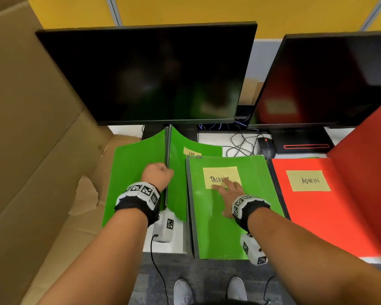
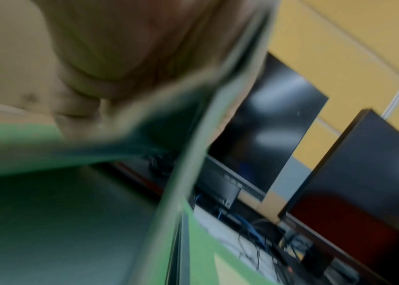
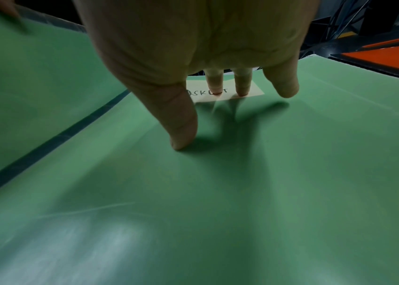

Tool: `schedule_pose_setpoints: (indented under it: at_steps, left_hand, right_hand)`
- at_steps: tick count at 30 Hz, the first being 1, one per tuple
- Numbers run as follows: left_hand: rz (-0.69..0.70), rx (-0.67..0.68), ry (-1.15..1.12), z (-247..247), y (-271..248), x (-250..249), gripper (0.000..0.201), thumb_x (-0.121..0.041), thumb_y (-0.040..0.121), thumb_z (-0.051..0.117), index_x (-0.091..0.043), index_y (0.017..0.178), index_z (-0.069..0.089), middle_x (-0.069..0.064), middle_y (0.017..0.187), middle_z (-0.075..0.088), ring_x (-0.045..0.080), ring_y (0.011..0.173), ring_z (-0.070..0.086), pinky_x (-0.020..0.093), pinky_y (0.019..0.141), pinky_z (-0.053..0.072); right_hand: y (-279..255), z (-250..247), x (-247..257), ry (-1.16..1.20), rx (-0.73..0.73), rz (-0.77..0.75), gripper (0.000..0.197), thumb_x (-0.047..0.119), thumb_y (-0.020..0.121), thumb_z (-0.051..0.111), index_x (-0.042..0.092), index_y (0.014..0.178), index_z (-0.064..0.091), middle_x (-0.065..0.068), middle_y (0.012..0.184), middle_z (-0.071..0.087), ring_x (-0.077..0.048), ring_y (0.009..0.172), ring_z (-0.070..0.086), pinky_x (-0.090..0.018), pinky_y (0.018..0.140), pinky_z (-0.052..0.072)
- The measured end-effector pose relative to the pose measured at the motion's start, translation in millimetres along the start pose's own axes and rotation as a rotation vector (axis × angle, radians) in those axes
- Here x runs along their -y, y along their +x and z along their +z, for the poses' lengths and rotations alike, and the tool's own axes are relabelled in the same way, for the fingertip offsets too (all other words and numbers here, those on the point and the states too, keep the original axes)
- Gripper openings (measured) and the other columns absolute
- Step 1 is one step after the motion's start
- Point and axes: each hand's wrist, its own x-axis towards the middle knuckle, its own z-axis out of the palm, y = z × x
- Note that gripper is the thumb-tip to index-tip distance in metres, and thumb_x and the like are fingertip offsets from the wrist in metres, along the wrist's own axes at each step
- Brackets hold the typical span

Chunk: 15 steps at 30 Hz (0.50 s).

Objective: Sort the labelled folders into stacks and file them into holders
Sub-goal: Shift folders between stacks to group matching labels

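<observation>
My left hand [image 1: 157, 175] grips the raised spine of an open green folder [image 1: 132, 172], which stands tent-like on the desk with an "HR" label [image 1: 191, 153] on its right cover. In the left wrist view the folder's edge [image 2: 193, 158] runs blurred under the curled fingers [image 2: 81, 108]. My right hand [image 1: 228, 187] lies with straight fingers on the yellow "TASKLIST" label [image 1: 220, 177] of a green folder stack [image 1: 224, 227]; the fingertips [image 3: 242, 90] press that label [image 3: 257, 92]. A red folder marked "ADMIN" [image 1: 308, 180] lies flat to the right.
Two dark monitors [image 1: 145, 73] [image 1: 330, 80] stand behind the folders, with cables and a mouse [image 1: 266, 146] between them. A big cardboard box [image 1: 31, 128] fills the left side. A red holder [image 1: 365, 164] rises at the right edge. The desk edge [image 1: 163, 249] is just under my wrists.
</observation>
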Motion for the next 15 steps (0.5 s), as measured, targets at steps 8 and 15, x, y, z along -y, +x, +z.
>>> schedule_pose_setpoints:
  at_steps: [8, 15]
  left_hand:
    - [0.086, -0.055, 0.009, -57.7, -30.3, -24.8, 0.018, -0.017, 0.094, 0.051, -0.01, 0.077, 0.048, -0.002, 0.068, 0.047, 0.009, 0.057, 0.042, 0.019, 0.049, 0.031]
    - [0.136, -0.24, -0.038, -105.0, -54.9, -40.9, 0.007, -0.02, 0.087, 0.053, -0.016, 0.082, 0.05, 0.0, 0.078, 0.055, 0.02, 0.072, 0.051, 0.027, 0.059, 0.039]
  right_hand:
    - [-11.7, -8.9, 14.6, -0.003, -0.068, -0.034, 0.088, 0.017, 0.081, 0.065, 0.039, 0.147, 0.011, 0.006, 0.158, -0.009, -0.031, 0.145, 0.0, -0.059, 0.112, 0.015]
    - [-13.6, -20.8, 51.0, -0.003, 0.018, -0.152, 0.065, 0.03, 0.092, 0.051, 0.027, 0.149, 0.021, -0.002, 0.159, 0.006, -0.033, 0.143, 0.02, -0.045, 0.115, 0.025]
